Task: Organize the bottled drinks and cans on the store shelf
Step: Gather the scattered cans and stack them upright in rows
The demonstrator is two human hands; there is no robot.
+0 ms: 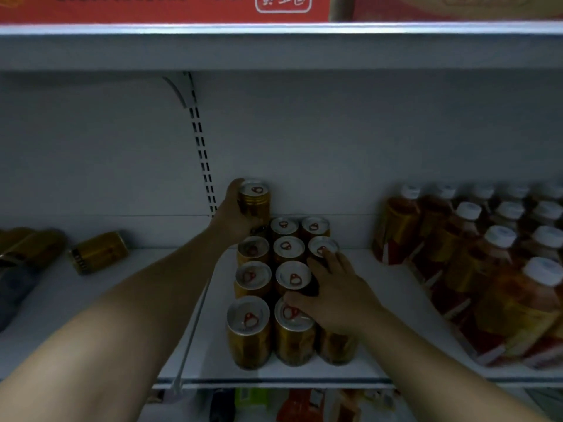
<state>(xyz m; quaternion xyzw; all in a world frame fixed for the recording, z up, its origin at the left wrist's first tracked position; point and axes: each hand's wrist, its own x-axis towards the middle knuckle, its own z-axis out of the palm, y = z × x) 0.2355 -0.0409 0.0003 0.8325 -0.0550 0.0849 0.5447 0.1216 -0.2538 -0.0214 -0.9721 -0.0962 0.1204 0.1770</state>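
Observation:
Several gold cans with silver tops and red pull tabs stand in rows on the white shelf point(350, 371); the front left can point(248, 332) is nearest me. My left hand point(234, 219) is wrapped around one gold can point(254, 202), held above the back left of the group. My right hand point(332, 293) lies flat over the right column of cans, fingers spread on their tops. Orange bottled drinks point(475, 269) with white caps fill the shelf's right side.
A gold can point(99, 252) lies on its side on the left shelf section, with more toppled gold cans point(30, 245) at the far left edge. A shelf board point(274, 28) runs overhead carrying red boxes. Products show on the shelf below.

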